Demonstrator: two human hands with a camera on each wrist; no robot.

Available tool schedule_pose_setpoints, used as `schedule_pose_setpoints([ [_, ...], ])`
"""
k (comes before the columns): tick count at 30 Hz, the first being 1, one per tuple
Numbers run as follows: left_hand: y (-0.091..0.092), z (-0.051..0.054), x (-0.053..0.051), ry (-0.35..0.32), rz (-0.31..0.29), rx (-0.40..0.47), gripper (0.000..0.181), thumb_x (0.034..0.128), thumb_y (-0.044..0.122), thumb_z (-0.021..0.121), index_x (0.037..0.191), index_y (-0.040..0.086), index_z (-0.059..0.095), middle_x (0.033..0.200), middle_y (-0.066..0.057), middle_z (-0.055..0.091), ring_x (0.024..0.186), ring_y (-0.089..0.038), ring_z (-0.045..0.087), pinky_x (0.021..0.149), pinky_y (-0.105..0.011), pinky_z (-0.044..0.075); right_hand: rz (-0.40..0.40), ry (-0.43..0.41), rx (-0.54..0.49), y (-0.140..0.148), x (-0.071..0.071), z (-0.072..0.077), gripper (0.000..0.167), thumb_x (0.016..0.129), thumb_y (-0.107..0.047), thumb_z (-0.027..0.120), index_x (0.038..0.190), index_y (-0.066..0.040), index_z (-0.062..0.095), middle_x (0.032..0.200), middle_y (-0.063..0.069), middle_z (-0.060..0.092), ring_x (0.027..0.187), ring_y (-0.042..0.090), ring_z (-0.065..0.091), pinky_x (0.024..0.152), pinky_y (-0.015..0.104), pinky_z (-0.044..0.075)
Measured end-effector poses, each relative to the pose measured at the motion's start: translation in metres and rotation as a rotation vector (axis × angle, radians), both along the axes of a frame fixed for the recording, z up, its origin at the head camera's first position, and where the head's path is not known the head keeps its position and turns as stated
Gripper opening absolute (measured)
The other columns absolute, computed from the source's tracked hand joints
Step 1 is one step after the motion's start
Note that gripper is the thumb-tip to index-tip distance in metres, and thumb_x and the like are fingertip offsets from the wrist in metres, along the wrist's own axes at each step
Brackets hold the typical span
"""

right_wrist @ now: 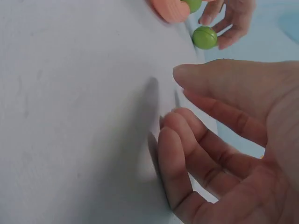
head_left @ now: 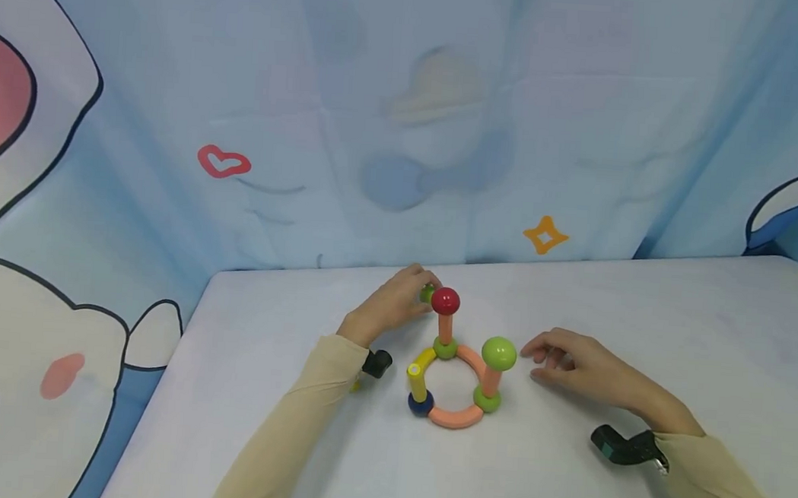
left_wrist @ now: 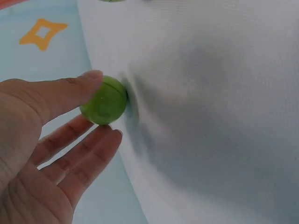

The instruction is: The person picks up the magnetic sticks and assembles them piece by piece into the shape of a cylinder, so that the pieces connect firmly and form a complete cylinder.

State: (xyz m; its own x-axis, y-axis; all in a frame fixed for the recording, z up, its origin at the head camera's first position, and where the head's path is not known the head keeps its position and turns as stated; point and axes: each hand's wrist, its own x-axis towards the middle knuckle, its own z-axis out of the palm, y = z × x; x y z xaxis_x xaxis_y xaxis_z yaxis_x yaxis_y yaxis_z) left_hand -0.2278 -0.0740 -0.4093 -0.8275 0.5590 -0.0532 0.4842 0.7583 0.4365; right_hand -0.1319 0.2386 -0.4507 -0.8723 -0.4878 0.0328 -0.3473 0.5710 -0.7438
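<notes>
My left hand [head_left: 396,301] pinches a green ball [left_wrist: 105,103] between thumb and fingers, low over the table behind the toy. The toy is a ring of salmon and yellow curved pieces [head_left: 455,418] joined by green balls and a dark blue ball [head_left: 420,403]. From it rise a salmon stick topped by a red ball [head_left: 446,301], another topped by a larger green ball [head_left: 499,353], and a bare yellow stick [head_left: 417,382]. My right hand [head_left: 591,367] hovers to the right of the toy, fingers loosely bent, holding nothing.
A white-covered table [head_left: 529,470] carries the toy and ends at a printed blue curtain [head_left: 346,223] behind. A small yellow thing [head_left: 355,386] is mostly hidden beside my left sleeve. Black cameras sit on both wrists.
</notes>
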Motion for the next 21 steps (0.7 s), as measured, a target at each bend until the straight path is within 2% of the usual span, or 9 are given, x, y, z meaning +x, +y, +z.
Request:
schedule_pose_setpoints([
  [3,-0.001,-0.002,0.002,0.015,0.006,-0.025,0.029,0.099,0.009,0.073,0.127,0.004,0.07,0.119,-0.01,0.062,0.107,-0.022,0.059,0.1,-0.034,0.052,0.003,0.001,0.027,-0.007,-0.001,0.002,0.027,0.091,-0.012,0.082,0.115,-0.005,0.071,0.096,-0.005,0.059,0.084,0.006,0.053,0.074,0.021,0.051],
  [7,-0.004,-0.009,0.007,0.034,0.018,-0.05,0.032,0.0976,0.01,0.076,0.128,0.002,0.069,0.112,-0.01,0.062,0.095,-0.021,0.056,0.089,-0.028,0.052,-0.002,-0.007,0.046,-0.012,-0.003,0.003,0.027,0.091,-0.011,0.082,0.114,-0.004,0.071,0.093,-0.004,0.057,0.084,0.007,0.052,0.071,0.021,0.049],
  [13,-0.013,-0.015,0.017,0.066,0.059,-0.064,0.034,0.097,0.007,0.075,0.13,0.001,0.071,0.117,-0.012,0.058,0.1,-0.021,0.057,0.094,-0.029,0.054,-0.001,-0.033,0.054,-0.011,-0.01,0.003,0.026,0.091,-0.012,0.081,0.114,-0.005,0.07,0.092,-0.004,0.057,0.084,0.009,0.052,0.071,0.022,0.048],
  [17,-0.023,-0.009,0.025,0.025,0.095,0.014,0.031,0.0969,0.006,0.07,0.128,0.004,0.071,0.111,-0.009,0.056,0.094,-0.02,0.055,0.087,-0.028,0.052,0.002,-0.035,0.08,-0.009,-0.014,0.004,0.026,0.091,-0.012,0.081,0.114,-0.005,0.07,0.091,-0.004,0.055,0.082,0.009,0.051,0.07,0.022,0.047],
  [21,-0.033,0.006,0.035,-0.03,0.129,0.128,0.029,0.0981,0.005,0.069,0.127,0.003,0.069,0.107,-0.01,0.061,0.089,-0.022,0.054,0.079,-0.031,0.05,0.004,-0.026,0.095,-0.005,-0.019,0.004,0.026,0.091,-0.012,0.081,0.113,-0.004,0.07,0.089,-0.005,0.054,0.08,0.008,0.051,0.069,0.023,0.046],
])
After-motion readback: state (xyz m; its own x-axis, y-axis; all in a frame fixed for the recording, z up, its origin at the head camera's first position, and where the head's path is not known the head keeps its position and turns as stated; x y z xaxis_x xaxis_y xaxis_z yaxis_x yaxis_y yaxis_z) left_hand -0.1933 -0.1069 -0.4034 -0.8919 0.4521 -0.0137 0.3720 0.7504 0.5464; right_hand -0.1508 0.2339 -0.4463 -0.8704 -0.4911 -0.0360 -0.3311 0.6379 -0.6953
